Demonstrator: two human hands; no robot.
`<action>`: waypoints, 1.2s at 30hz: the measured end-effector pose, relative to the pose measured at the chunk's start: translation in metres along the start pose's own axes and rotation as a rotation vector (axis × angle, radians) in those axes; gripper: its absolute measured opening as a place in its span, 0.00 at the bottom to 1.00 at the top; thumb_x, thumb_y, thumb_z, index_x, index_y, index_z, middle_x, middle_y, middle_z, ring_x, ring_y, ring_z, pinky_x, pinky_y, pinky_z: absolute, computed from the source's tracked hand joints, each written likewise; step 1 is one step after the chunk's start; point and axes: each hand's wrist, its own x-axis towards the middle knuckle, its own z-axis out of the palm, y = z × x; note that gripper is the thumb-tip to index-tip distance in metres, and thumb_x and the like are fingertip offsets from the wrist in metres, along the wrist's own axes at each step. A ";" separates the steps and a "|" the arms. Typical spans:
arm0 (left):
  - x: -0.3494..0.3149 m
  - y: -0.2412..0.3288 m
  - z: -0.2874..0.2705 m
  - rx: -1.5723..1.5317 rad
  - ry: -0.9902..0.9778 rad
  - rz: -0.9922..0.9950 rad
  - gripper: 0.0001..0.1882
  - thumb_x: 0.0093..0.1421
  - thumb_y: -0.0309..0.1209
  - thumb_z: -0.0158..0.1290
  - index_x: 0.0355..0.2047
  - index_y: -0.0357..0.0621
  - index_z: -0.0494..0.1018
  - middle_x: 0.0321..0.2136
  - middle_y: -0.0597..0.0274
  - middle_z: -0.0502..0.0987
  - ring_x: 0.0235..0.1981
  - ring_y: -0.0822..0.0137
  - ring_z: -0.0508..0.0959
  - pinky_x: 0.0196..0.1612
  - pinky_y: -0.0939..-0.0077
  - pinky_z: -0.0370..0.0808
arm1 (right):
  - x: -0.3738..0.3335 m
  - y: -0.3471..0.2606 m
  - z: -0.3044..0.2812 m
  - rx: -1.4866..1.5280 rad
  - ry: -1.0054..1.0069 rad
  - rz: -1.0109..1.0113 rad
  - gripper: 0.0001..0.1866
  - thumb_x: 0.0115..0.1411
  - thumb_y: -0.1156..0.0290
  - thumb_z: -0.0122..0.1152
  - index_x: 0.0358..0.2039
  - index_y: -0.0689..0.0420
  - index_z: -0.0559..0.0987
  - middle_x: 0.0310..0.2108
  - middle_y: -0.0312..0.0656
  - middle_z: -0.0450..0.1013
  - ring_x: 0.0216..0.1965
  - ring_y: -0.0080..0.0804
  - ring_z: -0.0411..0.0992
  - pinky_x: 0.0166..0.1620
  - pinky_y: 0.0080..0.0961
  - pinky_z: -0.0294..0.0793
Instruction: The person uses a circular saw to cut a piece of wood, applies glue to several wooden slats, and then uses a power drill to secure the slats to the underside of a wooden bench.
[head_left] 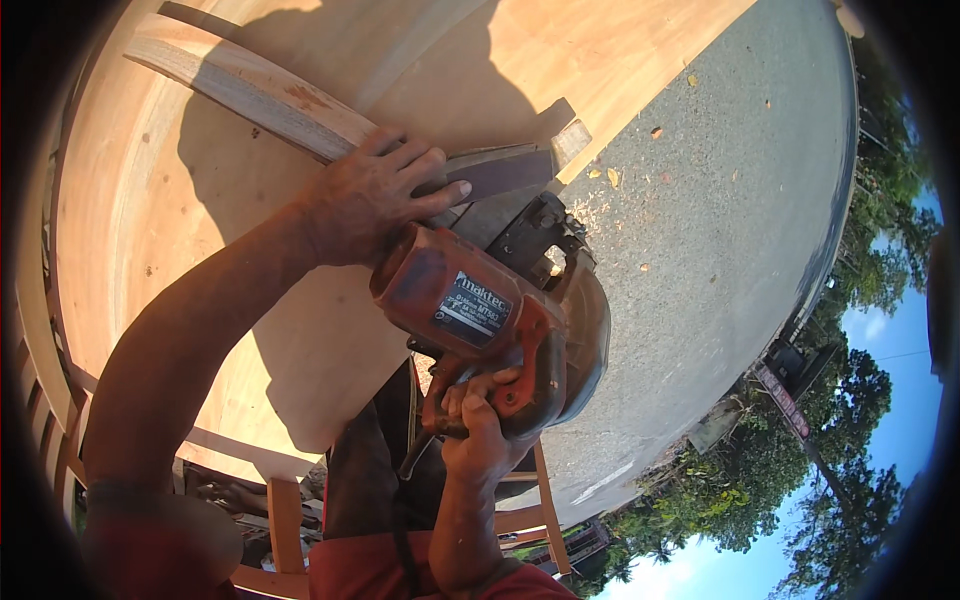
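A red circular saw (460,295) with a dark base sits tilted at the edge of a plywood sheet. My right hand (480,425) is closed round its rear handle, fingers at the trigger area. My left hand (385,190) grips a long wooden board (260,90) just ahead of the saw motor, fingers curled over it and thumb pressed on a dark flat strip (505,178). The board's pale end (572,143) juts past the strip. The saw's rounded guard (590,330) faces right; the blade cannot be made out.
The broad plywood sheet (330,350) lies beneath, with my shadow across it. Wood chips (585,215) and dry leaves (613,177) lie on grey pavement (720,200) to the right. Wooden frame pieces (285,525) stand near my legs. Trees (740,470) line the far right.
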 end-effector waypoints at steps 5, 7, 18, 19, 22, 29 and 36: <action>-0.002 -0.002 0.000 0.026 0.000 0.019 0.40 0.51 0.47 0.67 0.64 0.56 0.68 0.55 0.45 0.70 0.59 0.50 0.70 0.63 0.52 0.63 | 0.001 0.001 0.000 0.094 -0.014 -0.009 0.26 0.51 0.87 0.54 0.53 0.66 0.67 0.27 0.39 0.69 0.24 0.25 0.70 0.28 0.26 0.76; 0.000 -0.002 -0.001 0.030 -0.009 0.023 0.41 0.51 0.47 0.67 0.65 0.56 0.67 0.55 0.45 0.70 0.59 0.50 0.70 0.63 0.52 0.63 | 0.005 0.004 -0.004 0.060 -0.033 -0.049 0.26 0.51 0.87 0.54 0.53 0.66 0.66 0.27 0.40 0.69 0.24 0.26 0.71 0.28 0.26 0.76; 0.002 -0.001 -0.008 0.042 -0.058 0.028 0.45 0.49 0.49 0.67 0.67 0.56 0.66 0.55 0.45 0.70 0.59 0.48 0.70 0.64 0.50 0.62 | 0.013 0.001 -0.010 0.090 -0.054 -0.011 0.27 0.52 0.87 0.56 0.54 0.64 0.66 0.30 0.41 0.71 0.25 0.25 0.72 0.27 0.25 0.77; 0.002 -0.001 -0.008 0.040 -0.058 0.027 0.45 0.49 0.50 0.66 0.67 0.56 0.66 0.56 0.44 0.69 0.59 0.48 0.70 0.64 0.50 0.62 | 0.014 0.001 -0.011 0.074 -0.054 -0.022 0.27 0.51 0.87 0.56 0.54 0.63 0.66 0.30 0.41 0.71 0.25 0.25 0.72 0.26 0.25 0.77; 0.002 -0.002 -0.008 0.042 -0.076 0.021 0.46 0.49 0.52 0.66 0.67 0.56 0.65 0.56 0.44 0.69 0.60 0.48 0.70 0.65 0.50 0.61 | 0.014 -0.003 -0.009 0.085 -0.049 0.013 0.28 0.51 0.88 0.56 0.55 0.62 0.66 0.30 0.41 0.71 0.25 0.25 0.73 0.26 0.25 0.78; 0.005 0.000 -0.011 0.077 -0.134 0.011 0.48 0.47 0.53 0.66 0.68 0.56 0.65 0.57 0.46 0.69 0.61 0.49 0.69 0.66 0.51 0.60 | 0.019 -0.012 -0.008 0.062 -0.033 0.047 0.28 0.50 0.88 0.56 0.54 0.63 0.67 0.30 0.41 0.72 0.24 0.24 0.73 0.24 0.22 0.77; 0.005 0.000 -0.017 0.017 -0.189 0.005 0.49 0.47 0.53 0.67 0.68 0.55 0.64 0.57 0.43 0.69 0.61 0.46 0.69 0.67 0.48 0.59 | 0.024 -0.015 -0.004 0.004 -0.017 0.011 0.27 0.49 0.88 0.56 0.52 0.65 0.67 0.28 0.42 0.71 0.21 0.24 0.72 0.21 0.21 0.74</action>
